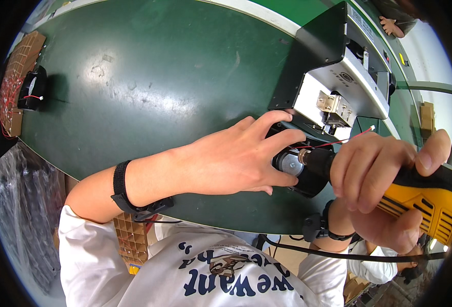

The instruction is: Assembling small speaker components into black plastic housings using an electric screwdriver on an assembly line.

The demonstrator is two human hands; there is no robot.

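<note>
My left hand (238,156) reaches across the table with its fingers spread over a black cooling fan (313,185), gripping it. The fan has a round silver hub, and a thin red wire (356,134) with a white plug runs off it to the right. My right hand (371,176) is wrapped around a yellow and black power screwdriver (438,207). Its tip points left and meets the fan beside the hub, between my left fingers. Whether a screw sits at the tip is hidden. Just beyond the fan stands a black and silver metal housing (320,56).
A second black fan (32,88) stands at the far left beside a divided cardboard box (17,77) with red wires. Clear plastic wrap (24,220) hangs below it. A black cable (338,254) crosses near my right wrist. Another person's hand (388,25) shows at the top right.
</note>
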